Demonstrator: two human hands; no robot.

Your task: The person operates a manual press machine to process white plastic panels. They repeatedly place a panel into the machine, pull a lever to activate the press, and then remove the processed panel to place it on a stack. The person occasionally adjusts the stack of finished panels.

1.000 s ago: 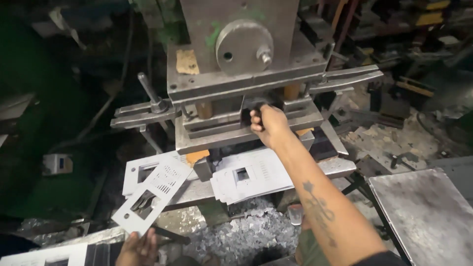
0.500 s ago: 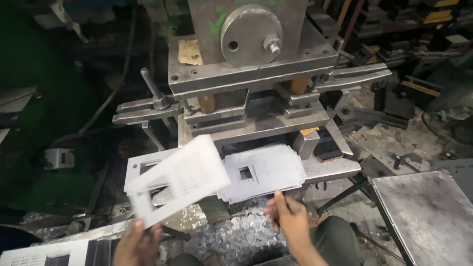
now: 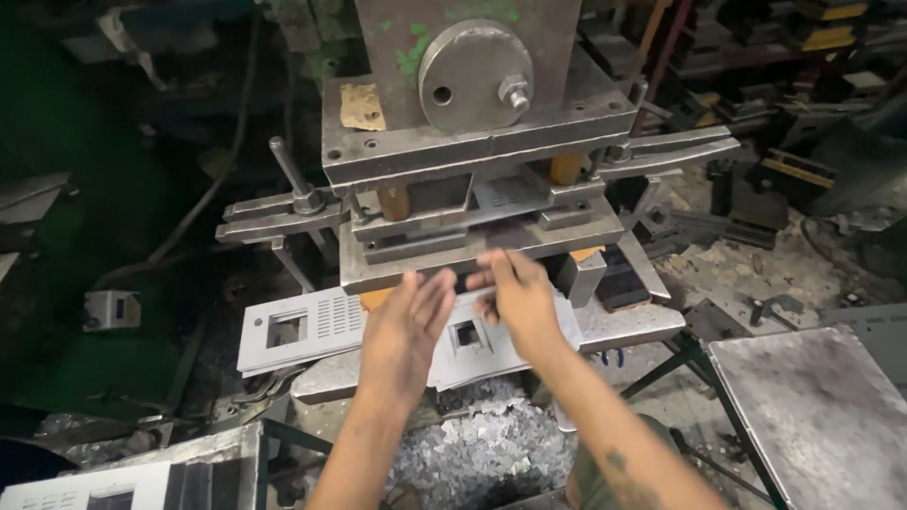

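— What is lying under the two hands?

— A stack of white punched sheets (image 3: 472, 345), thin flat metal panels, each showing a square cut-out near its middle. It is resting flat on the surface (image 3: 624, 326) at the foot of the press (image 3: 472, 142).

— Anything like it nearby?

— A single white panel (image 3: 302, 331) is lying flat at nine o'clock of the stack, showing a square window and rows of small slots, its long side running left to right.

Grey press (image 3: 472, 151), seemingly white perforated panels (image 3: 302, 326)
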